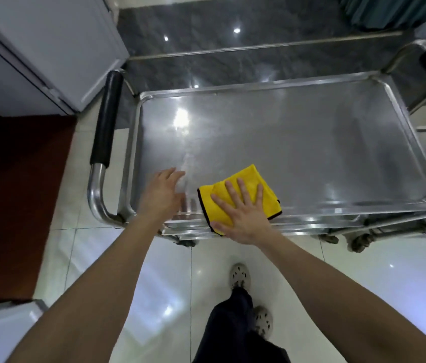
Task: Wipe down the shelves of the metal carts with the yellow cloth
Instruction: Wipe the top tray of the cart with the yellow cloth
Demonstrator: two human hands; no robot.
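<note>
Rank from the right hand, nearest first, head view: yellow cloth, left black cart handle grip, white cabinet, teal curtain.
1. Folded yellow cloth, directly under the right hand.
2. Black foam grip on the cart's left handle, to the left.
3. White cabinet, far upper left.
4. Teal curtain, top right, farthest.

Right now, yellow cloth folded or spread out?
Folded. The yellow cloth is a compact layered pad on the cart's top shelf, right hand pressed flat on it.

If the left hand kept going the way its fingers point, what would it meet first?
Probably nothing at first: the left hand points up-right across the bare top shelf, passing left of the yellow cloth. The far rim would likely come first; its height is unclear.
</note>
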